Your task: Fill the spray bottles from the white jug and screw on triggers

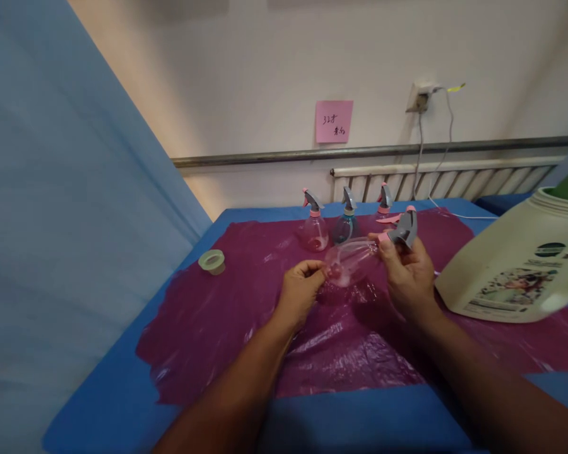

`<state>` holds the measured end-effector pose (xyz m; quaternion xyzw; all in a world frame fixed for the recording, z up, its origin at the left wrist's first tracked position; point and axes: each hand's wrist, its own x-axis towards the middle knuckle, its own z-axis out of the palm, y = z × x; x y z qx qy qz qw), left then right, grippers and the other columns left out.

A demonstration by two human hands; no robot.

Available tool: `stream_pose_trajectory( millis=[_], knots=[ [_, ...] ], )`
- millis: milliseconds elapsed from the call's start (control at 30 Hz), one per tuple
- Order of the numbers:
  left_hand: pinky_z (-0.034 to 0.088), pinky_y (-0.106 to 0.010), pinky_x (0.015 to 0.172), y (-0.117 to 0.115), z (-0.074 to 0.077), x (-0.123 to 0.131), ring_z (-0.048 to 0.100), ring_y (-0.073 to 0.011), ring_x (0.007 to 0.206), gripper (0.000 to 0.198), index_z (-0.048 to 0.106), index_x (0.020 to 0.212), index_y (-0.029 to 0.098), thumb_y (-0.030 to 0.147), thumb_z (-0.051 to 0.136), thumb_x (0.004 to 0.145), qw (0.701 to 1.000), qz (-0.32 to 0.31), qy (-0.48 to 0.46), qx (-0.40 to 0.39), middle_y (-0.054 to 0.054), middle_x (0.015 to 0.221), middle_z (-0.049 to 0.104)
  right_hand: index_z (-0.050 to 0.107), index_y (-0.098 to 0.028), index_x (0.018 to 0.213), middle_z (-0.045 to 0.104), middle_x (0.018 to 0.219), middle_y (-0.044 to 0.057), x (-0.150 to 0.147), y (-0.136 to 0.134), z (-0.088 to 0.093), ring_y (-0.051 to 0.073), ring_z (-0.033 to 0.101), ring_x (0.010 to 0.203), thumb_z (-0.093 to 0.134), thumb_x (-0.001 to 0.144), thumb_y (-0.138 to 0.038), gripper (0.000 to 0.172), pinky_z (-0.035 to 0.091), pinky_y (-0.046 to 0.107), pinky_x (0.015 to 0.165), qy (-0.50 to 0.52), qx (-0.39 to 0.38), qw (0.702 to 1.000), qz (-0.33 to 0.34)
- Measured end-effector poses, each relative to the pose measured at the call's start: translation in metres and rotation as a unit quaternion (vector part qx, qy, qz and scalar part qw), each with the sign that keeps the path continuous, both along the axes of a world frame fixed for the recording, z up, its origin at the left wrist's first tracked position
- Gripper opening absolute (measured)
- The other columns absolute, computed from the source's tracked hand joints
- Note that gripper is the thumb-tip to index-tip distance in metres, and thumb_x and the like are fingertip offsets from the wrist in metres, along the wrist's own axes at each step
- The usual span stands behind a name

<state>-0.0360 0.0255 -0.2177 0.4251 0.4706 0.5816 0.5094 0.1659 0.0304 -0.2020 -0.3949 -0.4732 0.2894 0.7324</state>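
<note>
Both my hands hold a clear pink spray bottle [355, 260] tipped on its side above a purple plastic sheet [246, 321]. My right hand [409, 277] is closed round its neck, by the grey trigger head with the pink lever. At the base, the fingers of my left hand [303, 287] pinch the bottle's bottom edge. A little whitish liquid and foam lie inside near the base. Behind it stand a pink spray bottle [315, 234], a blue spray bottle [346, 226] and another pink-topped spray bottle [384, 200], partly hidden by the held one.
A large cream jug [515, 265] with a green top stands close on the right. A small pale-green cup [212, 261] sits at the left of the sheet. Blue cloth [360, 419] covers the table. A blue curtain [66, 221] hangs left; a white cord [476, 217] lies at the back right.
</note>
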Motion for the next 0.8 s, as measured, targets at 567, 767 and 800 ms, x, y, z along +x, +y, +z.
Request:
stream_pose_trajectory(
  millis=[567, 767, 800],
  knots=[
    [0.059, -0.036, 0.101, -0.026, 0.015, 0.005, 0.072, -0.0229, 0.117, 0.027, 0.075, 0.130, 0.024, 0.037, 0.072, 0.107, 0.922, -0.023, 0.238, 0.305, -0.009, 0.130, 0.074, 0.071, -0.027, 0.126, 0.080, 0.111, 0.006, -0.002, -0.011, -0.010, 0.025, 0.075, 0.098, 0.073, 0.106, -0.037, 0.023, 0.059, 0.042, 0.090, -0.326, 0.065, 0.941, 0.064],
    [0.059, -0.043, 0.111, -0.030, 0.017, 0.003, 0.071, -0.0255, 0.124, 0.034, 0.068, 0.140, 0.026, 0.038, 0.072, 0.109, 0.888, -0.052, 0.302, 0.344, -0.011, 0.136, 0.073, 0.069, -0.025, 0.127, 0.079, 0.111, 0.007, -0.004, -0.007, -0.011, 0.026, 0.074, 0.099, 0.074, 0.106, -0.037, 0.025, 0.060, 0.043, 0.091, -0.313, 0.071, 0.945, 0.059],
    [0.059, -0.045, 0.111, -0.029, 0.016, 0.003, 0.071, -0.0261, 0.125, 0.034, 0.068, 0.141, 0.026, 0.038, 0.072, 0.110, 0.886, -0.047, 0.307, 0.343, -0.011, 0.137, 0.073, 0.069, -0.025, 0.128, 0.079, 0.112, 0.007, -0.004, -0.007, -0.011, 0.026, 0.074, 0.100, 0.074, 0.106, -0.037, 0.025, 0.060, 0.043, 0.091, -0.315, 0.077, 0.944, 0.060]
  ],
)
